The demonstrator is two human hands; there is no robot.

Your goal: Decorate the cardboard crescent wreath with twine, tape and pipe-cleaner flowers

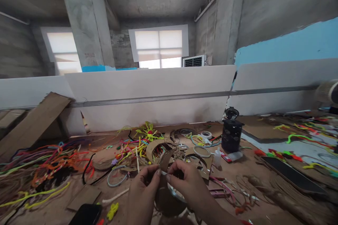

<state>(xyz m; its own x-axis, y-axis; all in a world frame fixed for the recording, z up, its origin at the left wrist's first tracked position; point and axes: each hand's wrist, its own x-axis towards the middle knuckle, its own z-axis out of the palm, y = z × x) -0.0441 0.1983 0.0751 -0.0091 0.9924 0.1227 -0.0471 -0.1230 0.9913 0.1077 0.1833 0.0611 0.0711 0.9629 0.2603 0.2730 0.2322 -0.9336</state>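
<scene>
The left hand and right hand pinched a small pale strip together, right by a bent brown card; past it lay bright fuzzy sticks, and a black jar stood to the right

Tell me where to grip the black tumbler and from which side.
Wrap the round body of the black tumbler at mid-height, probably from the person's right: it stands upright, its lid is flipped open on top, and the small white bottle sits close by its left front.
</scene>
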